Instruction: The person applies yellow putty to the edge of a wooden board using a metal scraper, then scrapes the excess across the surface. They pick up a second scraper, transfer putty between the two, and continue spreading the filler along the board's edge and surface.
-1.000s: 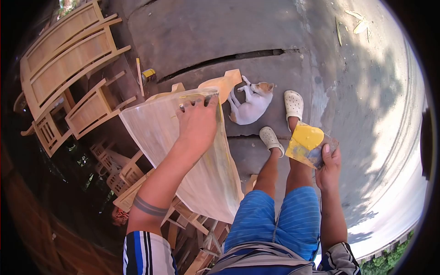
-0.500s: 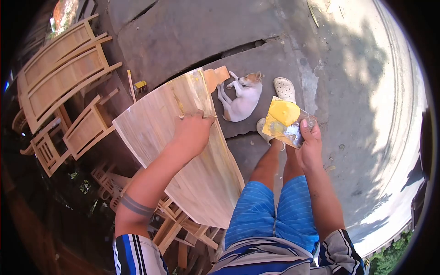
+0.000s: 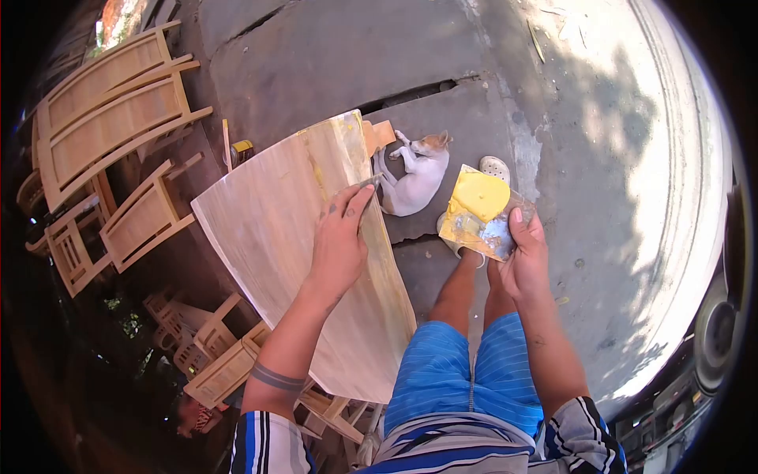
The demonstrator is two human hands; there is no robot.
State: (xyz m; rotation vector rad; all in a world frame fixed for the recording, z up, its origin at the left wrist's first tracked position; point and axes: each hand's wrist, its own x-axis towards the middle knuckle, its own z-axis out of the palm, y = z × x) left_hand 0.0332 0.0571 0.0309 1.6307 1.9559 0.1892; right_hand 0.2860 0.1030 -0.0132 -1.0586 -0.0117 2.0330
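Left hand (image 3: 338, 243) grips a thin dark scraper (image 3: 373, 182); tilting the square board (image 3: 459, 227) the right hand (image 3: 527, 259) clasps could spill yellow paste (image 3: 480, 195).

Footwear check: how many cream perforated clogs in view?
2, both worn. Right clog: partly visible beyond the flat square board bearing yellow paste, held in the right hand. Left clog: mostly hidden by that board, showing around its left corner.

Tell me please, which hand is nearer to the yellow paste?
Right. The right hand grips the edge of the small board carrying the yellow paste; the left hand is farther left, over the wooden panel.
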